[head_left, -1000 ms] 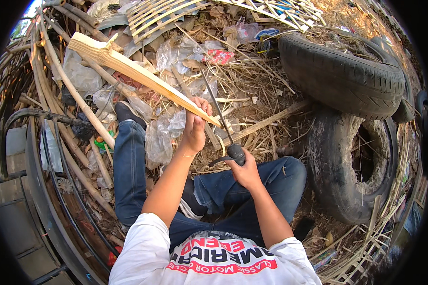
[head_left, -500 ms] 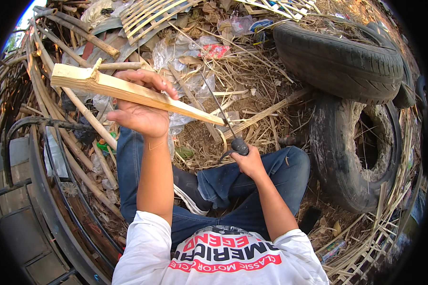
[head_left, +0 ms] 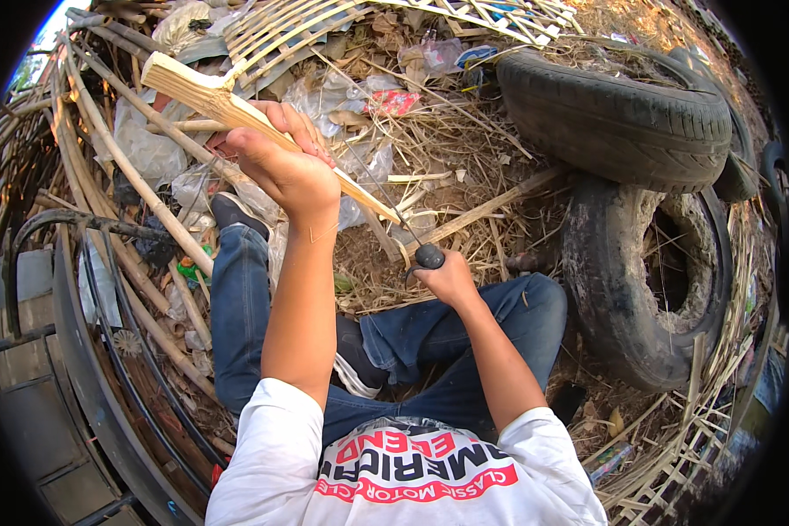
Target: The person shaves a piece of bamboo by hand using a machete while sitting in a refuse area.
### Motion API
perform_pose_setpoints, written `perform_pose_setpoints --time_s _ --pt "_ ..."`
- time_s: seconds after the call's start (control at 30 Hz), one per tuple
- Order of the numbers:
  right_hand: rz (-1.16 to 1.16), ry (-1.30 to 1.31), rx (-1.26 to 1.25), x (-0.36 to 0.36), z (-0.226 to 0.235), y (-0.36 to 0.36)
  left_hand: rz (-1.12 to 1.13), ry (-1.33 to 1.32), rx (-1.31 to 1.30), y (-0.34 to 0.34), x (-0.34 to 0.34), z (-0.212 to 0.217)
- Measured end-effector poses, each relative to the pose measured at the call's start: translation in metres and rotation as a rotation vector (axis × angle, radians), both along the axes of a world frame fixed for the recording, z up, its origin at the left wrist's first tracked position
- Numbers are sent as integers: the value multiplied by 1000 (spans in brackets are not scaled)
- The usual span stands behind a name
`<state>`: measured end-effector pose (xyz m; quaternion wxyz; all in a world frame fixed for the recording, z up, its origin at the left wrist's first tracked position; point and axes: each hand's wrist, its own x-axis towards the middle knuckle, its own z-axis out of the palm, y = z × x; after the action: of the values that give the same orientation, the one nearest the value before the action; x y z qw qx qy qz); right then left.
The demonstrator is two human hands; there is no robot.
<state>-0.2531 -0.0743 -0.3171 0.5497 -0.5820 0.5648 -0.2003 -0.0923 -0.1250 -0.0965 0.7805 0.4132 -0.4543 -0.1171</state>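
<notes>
A split piece of bamboo (head_left: pixel 188 86) slants across the front of me, its thick end with a node stub up at the left. My left hand (head_left: pixel 291 171) is closed around its middle, thumb along the near side and fingers behind. A knife (head_left: pixel 430 255) with a dark rounded handle is gripped in my right hand (head_left: pixel 449 280), below the bamboo's thin end. The narrow blade points up and left and crosses the bamboo near that end. Whether its edge touches the wood I cannot tell.
Two worn tyres (head_left: pixel 618 118) lie stacked at the right. Bamboo poles (head_left: pixel 136 188) and a black metal frame (head_left: pixel 88 223) fill the left side. Woven bamboo lattice (head_left: pixel 298 35) lies at the far side. Straw, plastic scraps and a red wrapper (head_left: pixel 394 103) litter the ground around my legs.
My left hand has turned over and tilted the bamboo more steeply, its thick end rising up and rightward. My right hand with the knife has shifted slightly left and farther away.
</notes>
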Motion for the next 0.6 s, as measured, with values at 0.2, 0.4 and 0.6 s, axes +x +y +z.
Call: perform_pose_setpoints --time_s 0.2,0.4,0.6 --pt "22 -11 45 2 -1 -10 84 -28 5 -19 9 -3" --pt "2 -99 17 6 7 -6 41 -7 76 -22 16 -4" --pt "7 -75 12 7 -2 -7 -46 11 20 -22 19 -8"
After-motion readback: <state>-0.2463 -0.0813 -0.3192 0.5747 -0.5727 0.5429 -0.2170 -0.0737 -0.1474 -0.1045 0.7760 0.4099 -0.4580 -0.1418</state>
